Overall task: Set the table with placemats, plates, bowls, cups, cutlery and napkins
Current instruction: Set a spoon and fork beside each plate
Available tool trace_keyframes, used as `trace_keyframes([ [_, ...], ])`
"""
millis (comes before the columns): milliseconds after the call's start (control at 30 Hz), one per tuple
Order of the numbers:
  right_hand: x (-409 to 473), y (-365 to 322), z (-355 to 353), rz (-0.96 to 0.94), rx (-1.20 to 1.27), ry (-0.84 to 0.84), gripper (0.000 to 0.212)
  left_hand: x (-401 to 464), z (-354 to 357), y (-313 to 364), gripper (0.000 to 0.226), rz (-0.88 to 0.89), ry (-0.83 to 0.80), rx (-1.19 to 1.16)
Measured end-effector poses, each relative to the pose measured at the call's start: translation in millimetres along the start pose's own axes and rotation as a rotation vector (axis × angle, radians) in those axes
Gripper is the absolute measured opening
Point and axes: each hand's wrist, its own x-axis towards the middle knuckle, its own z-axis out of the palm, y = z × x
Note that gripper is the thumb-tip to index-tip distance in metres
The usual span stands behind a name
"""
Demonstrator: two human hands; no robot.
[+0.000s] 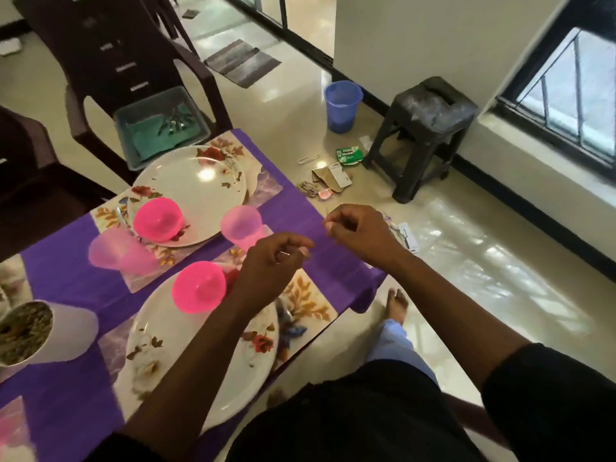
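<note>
A counter (293, 208) under a purple cloth carries two settings laid side by side along its right edge; each floral placemat (313, 305) lies squared to that edge, probably so a seated diner faces it. On each mat sits a round white plate, the near plate (173, 355) and the far plate (196, 181); each bears a bright pink bowl (196, 291) set toward one rim rather than centred. Pale pink cups (241, 225) lie tipped on their sides by the mats, mouths pointing roughly away from the viewer. A tray (160, 121) on a chair beyond holds cutlery on green cloth, not yet laid. The left hand (273, 258) and right hand (360, 231) hover over the cloth, fingers curled; whether they pinch anything cannot be told.
</note>
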Motion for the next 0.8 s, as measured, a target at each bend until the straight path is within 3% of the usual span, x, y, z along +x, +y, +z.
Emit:
trace_keyframes([
  [200, 57.3, 82.6, -92.2, 0.053, -0.033, -0.089, 0.009, 93.0, 97.3, 16.6, 0.028, -0.118, 0.029, -0.035],
  [433, 132.3, 135.8, -205.0, 0.063, -0.114, -0.226, 0.011, 188.2, 174.0, 62.5, 0.017, -0.258, 0.144, -0.102],
  [633, 193.3, 146.0, -248.9, 0.007, -0.13, -0.294, 0.015, 256.6, 189.6, 89.8, 0.026, -0.233, 0.184, -0.033],
  [800, 249.4, 129.5, -254.7, -0.092, -0.11, -0.328, 0.016, 300.5, 163.1, 110.3, 0.027, -0.223, 0.247, -0.059],
])
